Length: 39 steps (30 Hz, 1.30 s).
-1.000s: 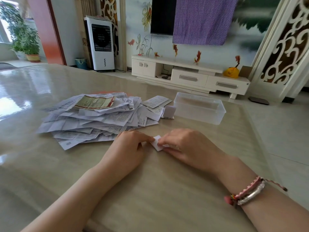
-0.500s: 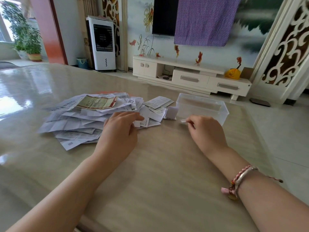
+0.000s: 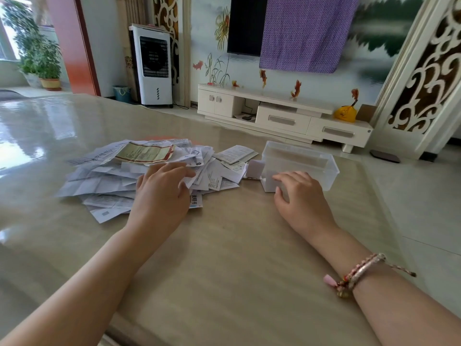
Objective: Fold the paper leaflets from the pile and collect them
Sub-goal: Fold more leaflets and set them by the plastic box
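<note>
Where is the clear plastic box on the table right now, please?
In the head view the clear plastic box sits right of centre on the table, just right of the leaflet pile, directly beyond the right hand.
</note>
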{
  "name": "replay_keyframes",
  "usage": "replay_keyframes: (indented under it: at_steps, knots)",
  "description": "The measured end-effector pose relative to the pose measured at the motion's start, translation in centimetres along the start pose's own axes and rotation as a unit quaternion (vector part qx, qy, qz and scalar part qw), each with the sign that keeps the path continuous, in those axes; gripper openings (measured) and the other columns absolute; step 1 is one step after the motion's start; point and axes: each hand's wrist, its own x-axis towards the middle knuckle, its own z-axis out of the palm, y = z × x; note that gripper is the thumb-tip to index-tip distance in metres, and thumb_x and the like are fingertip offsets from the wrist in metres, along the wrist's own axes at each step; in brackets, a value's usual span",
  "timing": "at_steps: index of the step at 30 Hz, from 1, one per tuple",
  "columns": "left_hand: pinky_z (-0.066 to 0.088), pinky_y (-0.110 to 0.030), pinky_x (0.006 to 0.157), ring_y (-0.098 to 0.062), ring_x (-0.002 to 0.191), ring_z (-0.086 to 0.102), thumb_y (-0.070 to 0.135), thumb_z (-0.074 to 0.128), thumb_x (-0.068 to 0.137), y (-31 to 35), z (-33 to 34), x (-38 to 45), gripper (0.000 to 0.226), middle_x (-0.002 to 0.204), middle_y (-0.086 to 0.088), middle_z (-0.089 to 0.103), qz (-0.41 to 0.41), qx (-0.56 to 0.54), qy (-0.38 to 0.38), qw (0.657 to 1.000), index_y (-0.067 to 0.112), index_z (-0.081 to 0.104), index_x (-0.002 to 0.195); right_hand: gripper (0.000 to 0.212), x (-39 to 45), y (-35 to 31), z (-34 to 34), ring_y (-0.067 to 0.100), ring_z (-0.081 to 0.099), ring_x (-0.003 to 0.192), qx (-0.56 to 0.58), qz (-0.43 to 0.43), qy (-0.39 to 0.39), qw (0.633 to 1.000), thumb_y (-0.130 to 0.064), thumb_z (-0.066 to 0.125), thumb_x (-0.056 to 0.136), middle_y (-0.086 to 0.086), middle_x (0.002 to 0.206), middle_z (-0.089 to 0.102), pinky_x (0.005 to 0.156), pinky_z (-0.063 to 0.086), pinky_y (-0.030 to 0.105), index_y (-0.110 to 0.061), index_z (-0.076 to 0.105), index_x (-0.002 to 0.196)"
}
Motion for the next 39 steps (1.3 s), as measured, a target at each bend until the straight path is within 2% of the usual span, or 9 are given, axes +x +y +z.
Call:
replay_keyframes:
  at_steps: [6, 11, 15, 19, 22, 26, 29, 34, 39]
  knots:
    - [0.028, -0.037, 0.106, -0.019, 0.132, 0.037, 0.012, 0.050, 0.091, -0.3, -1.4, -0.5, 0.034, 0.137, 0.010, 0.054, -0.017, 0.012, -0.012, 1.000, 0.026, 0.066, 0.118, 0.022, -0.4, -1.6, -0.7, 0.024, 0.059, 0.110, 0.018, -0.038, 0.003, 0.999, -0.007, 0.064, 0.082, 0.002, 0.109, 0.069, 0.093, 0.042, 0.040, -0.011, 0.070, 0.102]
    - [0.028, -0.036, 0.105, -0.020, 0.129, 0.040, 0.012, 0.048, 0.092, -0.7, -2.7, -0.8, 0.034, 0.135, 0.008, 0.055, -0.037, 0.027, -0.027, 0.999, 0.026, 0.064, 0.118, 0.020, 1.3, -5.0, -0.9, 0.023, 0.058, 0.109, 0.048, -0.070, -0.049, 0.995, -0.010, 0.059, 0.087, 0.002, 0.107, 0.069, 0.093, 0.045, 0.038, -0.011, 0.070, 0.103]
    - [0.029, -0.035, 0.103, -0.021, 0.127, 0.040, 0.013, 0.046, 0.092, -1.9, -4.2, -0.8, 0.034, 0.134, 0.007, 0.056, -0.067, 0.037, -0.029, 0.997, 0.026, 0.063, 0.119, 0.025, 4.6, -10.0, 0.2, 0.018, 0.054, 0.110, 0.121, -0.080, -0.109, 0.983, -0.016, 0.054, 0.094, 0.002, 0.115, 0.066, 0.089, 0.037, 0.023, -0.013, 0.066, 0.115]
    - [0.030, -0.034, 0.102, -0.022, 0.126, 0.041, 0.013, 0.045, 0.092, -3.0, -5.5, -0.9, 0.035, 0.132, 0.005, 0.057, -0.082, 0.042, -0.020, 0.996, 0.026, 0.063, 0.120, 0.033, 7.6, -14.7, 3.0, 0.007, 0.052, 0.072, 0.172, -0.071, -0.162, 0.969, -0.024, 0.053, 0.096, 0.007, 0.121, 0.063, 0.062, 0.034, 0.020, -0.015, 0.058, 0.127]
    - [0.030, -0.033, 0.102, -0.022, 0.126, 0.042, 0.014, 0.045, 0.092, -4.3, -6.3, -0.9, 0.035, 0.131, 0.005, 0.058, -0.089, 0.048, -0.014, 0.995, 0.026, 0.063, 0.119, 0.044, 8.9, -17.3, 5.7, 0.019, 0.059, 0.102, 0.155, -0.080, -0.200, 0.964, -0.028, 0.054, 0.096, 0.012, 0.127, 0.059, 0.084, 0.045, 0.028, -0.015, 0.047, 0.137]
    - [0.027, -0.032, 0.101, -0.020, 0.126, 0.042, 0.016, 0.043, 0.093, -5.6, -6.8, -0.9, 0.035, 0.131, 0.007, 0.057, -0.093, 0.068, -0.022, 0.993, 0.028, 0.061, 0.121, 0.057, 9.9, -18.6, 8.2, 0.031, 0.049, 0.123, 0.075, -0.071, -0.236, 0.966, -0.034, 0.056, 0.093, 0.016, 0.132, 0.053, 0.101, 0.040, 0.039, -0.017, 0.037, 0.145]
    - [0.025, -0.030, 0.098, -0.019, 0.126, 0.042, 0.015, 0.042, 0.093, -6.2, -7.2, -1.1, 0.037, 0.134, 0.009, 0.056, -0.100, 0.074, -0.023, 0.992, 0.028, 0.061, 0.121, 0.045, 9.6, -18.6, 8.5, 0.026, 0.056, 0.111, 0.048, -0.095, -0.206, 0.973, -0.031, 0.056, 0.094, 0.009, 0.118, 0.063, 0.101, 0.039, 0.038, -0.014, 0.050, 0.135]
    - [0.029, -0.032, 0.099, -0.022, 0.124, 0.047, 0.019, 0.045, 0.093, -6.6, -7.4, -1.2, 0.041, 0.133, 0.005, 0.057, -0.099, 0.061, -0.016, 0.993, 0.029, 0.050, 0.132, 0.020, 8.9, -17.2, 7.6, 0.022, 0.061, 0.080, 0.047, -0.179, -0.062, 0.981, -0.021, 0.052, 0.095, 0.003, 0.082, 0.070, 0.099, 0.040, 0.038, -0.012, 0.070, 0.093]
    - [0.045, -0.037, 0.095, -0.018, 0.107, 0.059, 0.029, 0.059, 0.091, -4.3, -6.9, -1.4, 0.061, 0.115, 0.006, 0.064, -0.088, -0.076, -0.019, 0.993, 0.042, 0.032, 0.144, 0.008, 7.2, -14.6, 3.6, 0.025, 0.067, 0.091, -0.012, -0.269, 0.032, 0.963, -0.014, 0.066, 0.086, 0.008, 0.085, 0.073, 0.101, 0.041, 0.041, -0.010, 0.071, 0.083]
